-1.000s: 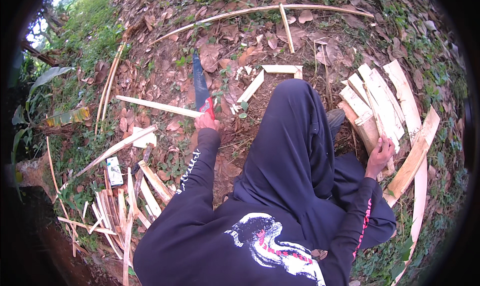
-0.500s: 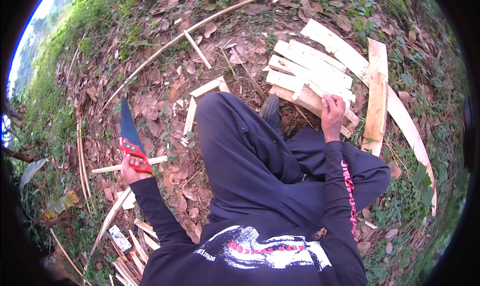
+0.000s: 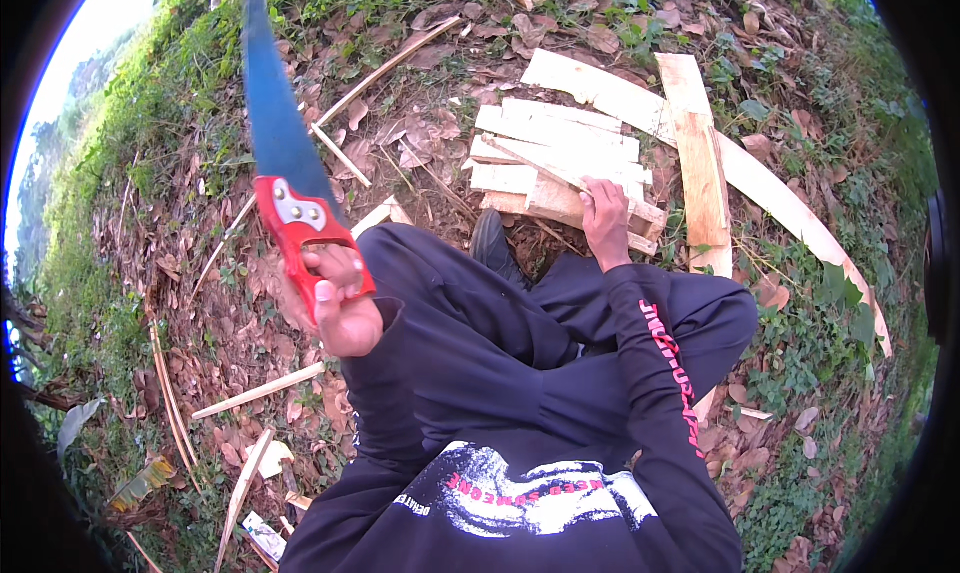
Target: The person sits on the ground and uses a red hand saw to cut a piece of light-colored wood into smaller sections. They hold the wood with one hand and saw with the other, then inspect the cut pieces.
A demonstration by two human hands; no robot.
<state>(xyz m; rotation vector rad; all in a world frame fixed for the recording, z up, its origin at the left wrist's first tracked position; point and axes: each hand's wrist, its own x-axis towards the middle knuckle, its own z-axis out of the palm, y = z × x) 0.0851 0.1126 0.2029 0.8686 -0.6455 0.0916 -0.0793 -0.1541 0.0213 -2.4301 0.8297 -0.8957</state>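
Note:
My left hand [image 3: 335, 288] is closed round the red handle of a handsaw [image 3: 285, 123]. Its blue blade points up and away, raised above the ground. My right hand [image 3: 606, 218] lies at the near right of a stack of pale wooden boards [image 3: 560, 123]. Its fingers are curled on the near end of a thin wooden strip [image 3: 540, 163] that slants across the top of the stack. The fingertips' exact hold is partly hidden.
Right of the stack, a short plank [image 3: 700, 153] crosses a long curved board [image 3: 790, 208]. Thin sticks [image 3: 258, 391] lie on the leafy ground at left, near more offcuts [image 3: 270, 460]. My bent legs [image 3: 470, 313] fill the middle.
My left hand has lifted the saw up and toward the middle, so it looks larger. My right hand's fingers have come onto the strip. The whole view has shifted a little.

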